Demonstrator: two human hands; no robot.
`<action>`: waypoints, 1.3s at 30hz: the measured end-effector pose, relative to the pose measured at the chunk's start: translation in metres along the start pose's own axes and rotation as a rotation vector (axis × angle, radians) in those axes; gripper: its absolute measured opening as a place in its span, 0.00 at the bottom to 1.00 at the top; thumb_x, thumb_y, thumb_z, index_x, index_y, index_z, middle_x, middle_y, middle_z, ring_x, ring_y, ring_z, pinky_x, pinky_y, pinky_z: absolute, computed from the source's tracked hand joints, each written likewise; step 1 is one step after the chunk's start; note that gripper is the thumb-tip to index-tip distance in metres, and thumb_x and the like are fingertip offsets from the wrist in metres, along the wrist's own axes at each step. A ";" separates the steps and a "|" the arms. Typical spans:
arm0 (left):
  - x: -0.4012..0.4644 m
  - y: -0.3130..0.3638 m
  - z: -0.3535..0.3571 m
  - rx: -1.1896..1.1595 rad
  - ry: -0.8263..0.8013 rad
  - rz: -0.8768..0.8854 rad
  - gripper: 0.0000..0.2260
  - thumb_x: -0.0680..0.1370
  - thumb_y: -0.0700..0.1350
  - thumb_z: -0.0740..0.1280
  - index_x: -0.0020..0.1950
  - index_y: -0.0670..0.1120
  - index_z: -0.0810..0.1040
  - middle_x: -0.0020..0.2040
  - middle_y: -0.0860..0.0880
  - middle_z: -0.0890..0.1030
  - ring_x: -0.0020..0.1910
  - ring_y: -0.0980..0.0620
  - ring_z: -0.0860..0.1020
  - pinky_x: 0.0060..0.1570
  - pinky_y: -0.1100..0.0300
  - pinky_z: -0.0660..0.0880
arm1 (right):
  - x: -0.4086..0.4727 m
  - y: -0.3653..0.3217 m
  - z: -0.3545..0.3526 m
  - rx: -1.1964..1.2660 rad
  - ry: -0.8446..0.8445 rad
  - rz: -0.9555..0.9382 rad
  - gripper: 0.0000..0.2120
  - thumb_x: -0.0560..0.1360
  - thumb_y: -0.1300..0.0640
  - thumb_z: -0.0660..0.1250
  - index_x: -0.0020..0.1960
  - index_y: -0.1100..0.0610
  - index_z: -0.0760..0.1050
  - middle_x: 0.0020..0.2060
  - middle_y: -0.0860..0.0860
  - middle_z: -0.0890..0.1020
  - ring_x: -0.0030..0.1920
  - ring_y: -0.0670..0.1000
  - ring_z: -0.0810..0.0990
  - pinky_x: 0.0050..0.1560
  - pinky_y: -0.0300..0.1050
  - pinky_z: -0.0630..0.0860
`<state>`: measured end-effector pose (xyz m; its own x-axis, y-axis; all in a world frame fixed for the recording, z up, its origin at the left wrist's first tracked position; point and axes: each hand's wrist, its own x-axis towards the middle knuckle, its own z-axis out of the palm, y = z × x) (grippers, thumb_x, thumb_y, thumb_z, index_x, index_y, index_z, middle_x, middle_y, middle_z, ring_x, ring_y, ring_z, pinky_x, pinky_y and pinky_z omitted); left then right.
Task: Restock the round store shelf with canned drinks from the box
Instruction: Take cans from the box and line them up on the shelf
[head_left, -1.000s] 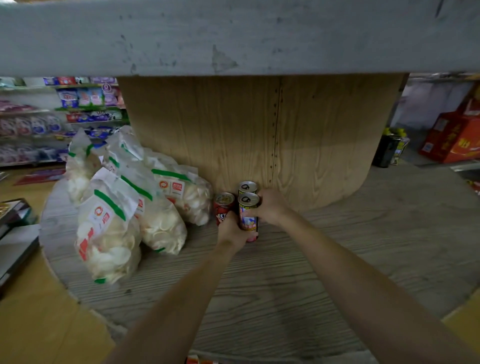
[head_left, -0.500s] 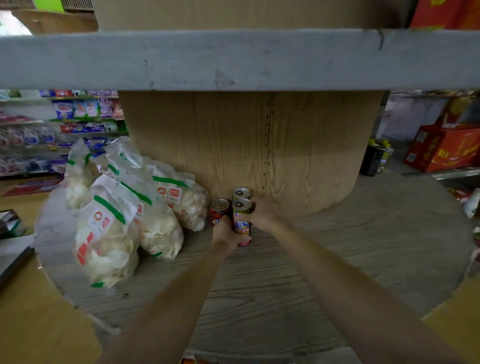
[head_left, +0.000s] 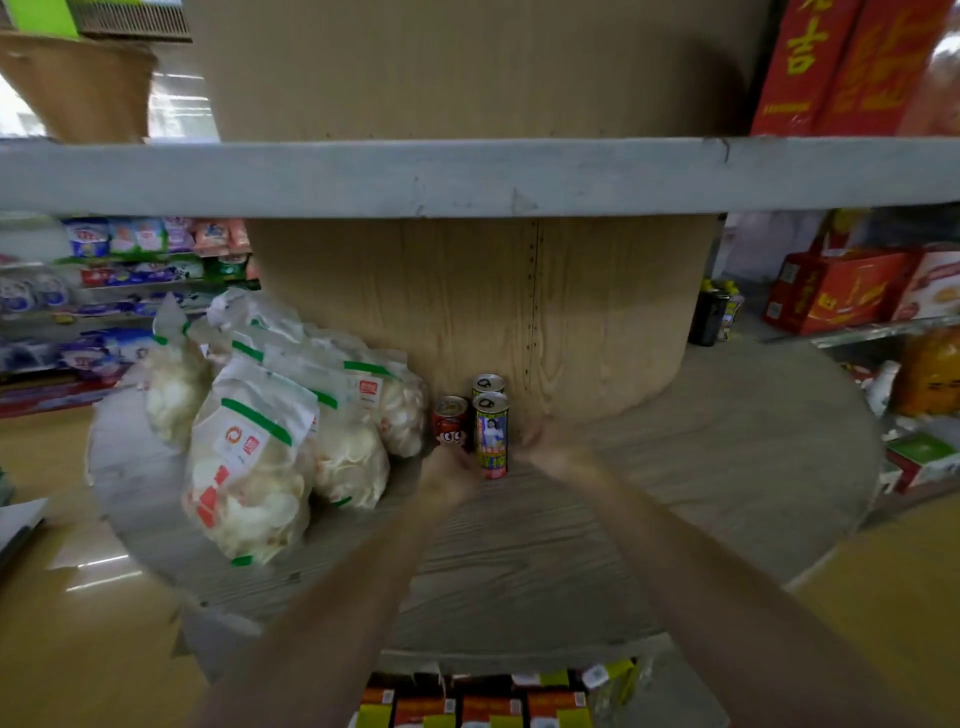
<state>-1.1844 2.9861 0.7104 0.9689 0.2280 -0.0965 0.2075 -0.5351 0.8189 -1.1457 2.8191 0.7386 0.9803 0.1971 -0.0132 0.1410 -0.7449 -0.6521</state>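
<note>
Three drink cans stand upright on the round grey shelf board (head_left: 675, 467), against its wooden core: a short red can (head_left: 451, 422), a tall printed can (head_left: 491, 435) and another can (head_left: 487, 385) behind it. My left hand (head_left: 451, 477) is blurred, just in front of the red can and off it. My right hand (head_left: 548, 448), also blurred, is beside the tall can on its right, and the can's whole front shows. Neither hand holds anything. At the bottom edge are the tops of red and yellow drink packs (head_left: 483, 701), below the shelf.
Several bags of white crackers (head_left: 249, 452) lean left of the cans. The grey upper shelf board (head_left: 467, 176) crosses overhead, with red cartons (head_left: 841, 62) on it. Red gift boxes (head_left: 836, 291) and a dark container (head_left: 711, 317) are at the right, and store shelving (head_left: 104, 270) far left.
Both hands were wrapped around the cans; now they have let go and drawn back toward me. The cans stay standing. The view has tilted up and pulled back.
</note>
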 end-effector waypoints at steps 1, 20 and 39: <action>-0.005 -0.002 -0.001 -0.009 -0.023 -0.004 0.06 0.71 0.38 0.69 0.34 0.44 0.80 0.33 0.44 0.81 0.31 0.47 0.79 0.40 0.51 0.81 | -0.008 0.003 0.000 -0.018 -0.006 0.028 0.04 0.74 0.57 0.70 0.46 0.58 0.79 0.41 0.51 0.77 0.46 0.52 0.75 0.51 0.44 0.73; -0.178 0.043 0.156 -0.020 -0.691 0.233 0.07 0.79 0.38 0.64 0.42 0.44 0.74 0.33 0.43 0.77 0.19 0.55 0.74 0.23 0.63 0.73 | -0.275 0.139 -0.014 0.478 0.361 0.567 0.14 0.76 0.71 0.62 0.36 0.57 0.70 0.29 0.57 0.75 0.20 0.48 0.73 0.26 0.40 0.73; -0.374 0.006 0.450 0.414 -0.858 0.022 0.07 0.77 0.38 0.64 0.39 0.43 0.76 0.37 0.40 0.81 0.32 0.46 0.77 0.30 0.61 0.71 | -0.487 0.484 0.036 0.502 0.223 0.899 0.10 0.68 0.50 0.65 0.36 0.57 0.76 0.34 0.58 0.82 0.37 0.61 0.81 0.41 0.59 0.80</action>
<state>-1.4843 2.5311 0.4966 0.7074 -0.3722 -0.6009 0.0603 -0.8153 0.5759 -1.5602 2.3853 0.4017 0.7061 -0.4564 -0.5415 -0.6741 -0.1991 -0.7113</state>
